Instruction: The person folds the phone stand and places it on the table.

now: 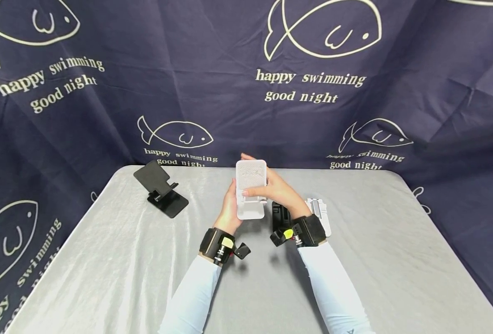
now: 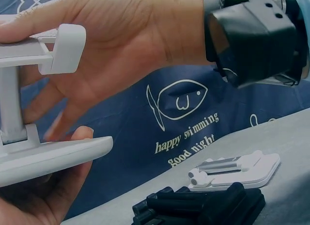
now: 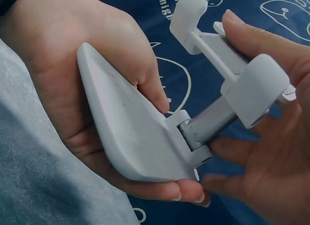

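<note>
A white phone stand (image 1: 251,173) is held up between both hands above the table, its base and upper plate joined by a grey arm that shows in both wrist views. My left hand (image 1: 229,208) grips the stand's flat base (image 3: 133,133), palm beneath it and fingers curled at its edge. From the right, my right hand (image 1: 279,189) pinches the upper plate, thumb across the front near the two lip hooks (image 3: 256,89). The right hand's fingers behind the plate are partly hidden in the head view.
An unfolded black phone stand (image 1: 152,177) stands at the table's back left. Under the right wrist lie a black folded stand (image 2: 198,205) and a white folded stand (image 2: 237,171), partly covered in the head view. A navy fish-print cloth (image 1: 230,69) hangs behind the grey-covered table (image 1: 397,260).
</note>
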Available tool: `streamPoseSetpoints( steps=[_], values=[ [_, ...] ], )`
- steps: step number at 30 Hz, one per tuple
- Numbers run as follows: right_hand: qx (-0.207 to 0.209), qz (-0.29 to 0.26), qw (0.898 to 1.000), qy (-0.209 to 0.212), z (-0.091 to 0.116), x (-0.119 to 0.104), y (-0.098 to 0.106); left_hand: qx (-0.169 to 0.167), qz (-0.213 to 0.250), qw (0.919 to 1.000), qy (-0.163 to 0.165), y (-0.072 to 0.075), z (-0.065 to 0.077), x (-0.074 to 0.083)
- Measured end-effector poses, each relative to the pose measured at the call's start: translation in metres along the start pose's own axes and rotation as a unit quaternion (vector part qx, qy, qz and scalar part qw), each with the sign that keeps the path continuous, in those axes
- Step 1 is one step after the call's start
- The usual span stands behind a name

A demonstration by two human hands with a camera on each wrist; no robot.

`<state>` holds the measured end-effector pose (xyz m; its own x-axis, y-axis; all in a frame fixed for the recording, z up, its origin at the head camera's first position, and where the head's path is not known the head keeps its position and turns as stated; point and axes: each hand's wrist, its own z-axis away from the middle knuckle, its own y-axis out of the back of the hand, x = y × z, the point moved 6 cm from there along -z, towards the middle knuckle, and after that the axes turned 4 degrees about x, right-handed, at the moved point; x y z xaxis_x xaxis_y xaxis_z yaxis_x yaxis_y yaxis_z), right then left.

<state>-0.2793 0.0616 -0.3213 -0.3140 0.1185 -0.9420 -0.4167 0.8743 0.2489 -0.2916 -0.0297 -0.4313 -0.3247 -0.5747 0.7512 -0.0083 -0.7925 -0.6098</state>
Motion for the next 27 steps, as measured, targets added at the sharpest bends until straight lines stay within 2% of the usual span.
streamPoseSetpoints(
  steps=[2, 6, 11, 23, 27],
  values=[
    [0.015, 0.007, 1.000, -0.022, 0.002, 0.001, 0.001, 0.004, -0.004, 1.0000, 0.003, 0.000, 0.000, 0.000],
    [0.041, 0.024, 0.997, -0.053, 0.000, 0.017, 0.005, 0.007, -0.006, 0.9999, 0.006, 0.001, 0.000, -0.001],
    [0.051, 0.024, 0.997, -0.044, -0.006, 0.033, 0.008, 0.011, -0.008, 0.9998, 0.011, 0.003, -0.001, -0.003],
    [0.093, 0.052, 0.994, -0.029, -0.008, 0.034, 0.009, 0.011, -0.019, 0.9997, -0.012, 0.002, -0.004, -0.004],
    [0.117, 0.058, 0.991, -0.027, -0.009, 0.038, 0.010, 0.001, -0.001, 1.0000, -0.006, 0.000, -0.003, -0.004]
  ],
)
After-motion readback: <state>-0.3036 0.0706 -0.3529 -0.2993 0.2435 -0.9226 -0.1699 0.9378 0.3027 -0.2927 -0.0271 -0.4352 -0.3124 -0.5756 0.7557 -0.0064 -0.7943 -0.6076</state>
